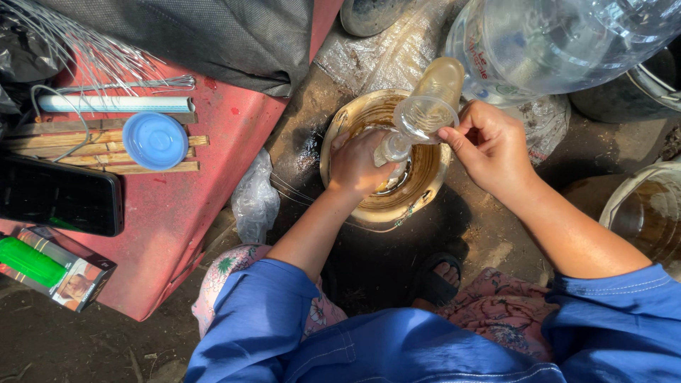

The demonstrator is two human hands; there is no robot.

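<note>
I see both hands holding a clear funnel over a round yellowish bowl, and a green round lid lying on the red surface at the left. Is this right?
Not quite. The head view shows the round lid on the red surface is light blue, not green. The rest holds: the left hand and right hand hold the clear funnel over the round yellowish bowl.

Beside red board [177,213]: 1 blue lid [154,140], 1 phone [60,195], 1 green lighter [30,261], 1 white tube [113,104], 1 plastic bag [255,202].
</note>
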